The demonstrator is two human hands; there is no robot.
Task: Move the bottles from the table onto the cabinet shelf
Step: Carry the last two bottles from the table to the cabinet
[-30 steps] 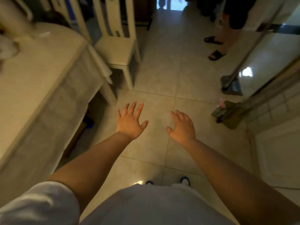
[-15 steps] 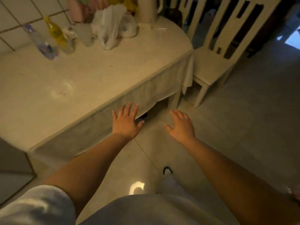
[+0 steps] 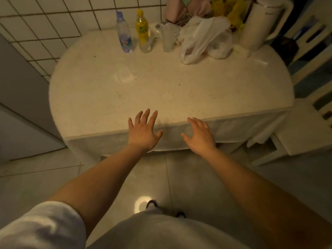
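Observation:
Two bottles stand upright side by side at the far edge of the table [image 3: 170, 90], against the tiled wall. The left one is a clear water bottle [image 3: 124, 34] with a blue cap and blue label. The right one is a clear bottle with a yellow cap and yellow label [image 3: 143, 31]. My left hand [image 3: 143, 131] hovers over the table's near edge, fingers spread and straight, holding nothing. My right hand [image 3: 200, 134] is beside it at the same edge, fingers relaxed, also holding nothing. Both hands are far from the bottles. No cabinet shelf is in view.
A clear jug [image 3: 168, 37], white plastic bags [image 3: 203, 38] and a tall white thermos [image 3: 258, 24] crowd the table's far right. A white chair [image 3: 305, 126] stands to the right. A grey cabinet side [image 3: 19, 105] is on the left.
My view has swung left from the floor and chair to face the table squarely. Both hands stayed spread and empty and now reach the table's near edge.

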